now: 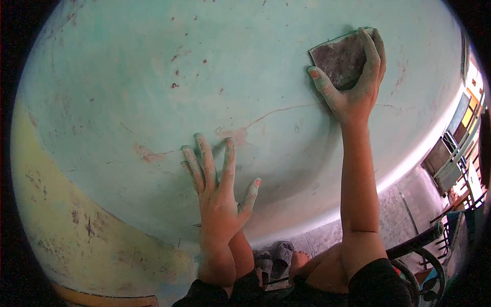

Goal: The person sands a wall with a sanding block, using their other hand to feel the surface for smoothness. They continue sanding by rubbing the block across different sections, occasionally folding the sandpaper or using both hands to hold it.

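My right hand (359, 94) presses a dark, square piece of sandpaper (337, 60) against the pale green wall (128, 66). The thumb lies along its left edge and the fingers reach round its right side. Pale dust coats both hands. Lower and to the left, my left hand (219, 200) is open with spread fingers, its tips at or close to the wall; it holds nothing. A thin crack (279, 109) runs across the wall between the hands, with a rough reddish patch (238, 135) just above the left fingertips.
At the lower left the wall turns yellow (51, 204) with dark scuffs. Grey slippers (281, 251) and a bare foot (300, 258) show below on the tiled floor (394, 204). A black metal frame (417, 243) stands beside my right arm, with more furniture at the far right.
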Available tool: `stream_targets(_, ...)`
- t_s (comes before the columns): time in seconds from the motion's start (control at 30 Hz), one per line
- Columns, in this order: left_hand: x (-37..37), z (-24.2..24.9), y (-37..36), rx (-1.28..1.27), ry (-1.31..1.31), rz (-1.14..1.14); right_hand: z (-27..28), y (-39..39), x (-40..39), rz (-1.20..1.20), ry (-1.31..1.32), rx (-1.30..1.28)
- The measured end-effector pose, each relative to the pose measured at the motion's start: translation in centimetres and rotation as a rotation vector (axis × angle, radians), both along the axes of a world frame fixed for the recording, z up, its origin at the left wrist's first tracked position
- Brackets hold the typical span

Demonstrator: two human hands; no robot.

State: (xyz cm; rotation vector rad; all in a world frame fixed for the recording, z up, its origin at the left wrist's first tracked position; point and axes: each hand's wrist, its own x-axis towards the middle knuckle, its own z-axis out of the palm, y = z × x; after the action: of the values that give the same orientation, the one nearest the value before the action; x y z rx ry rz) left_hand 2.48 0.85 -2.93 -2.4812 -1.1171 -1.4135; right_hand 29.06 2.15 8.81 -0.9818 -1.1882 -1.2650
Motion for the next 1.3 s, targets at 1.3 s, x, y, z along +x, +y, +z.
stream_targets(1.3,1.4,-1.7,1.9,0.085,0.069,0.023,-0.1,0.9,-2.7,0.211,-0.170,-0.030)
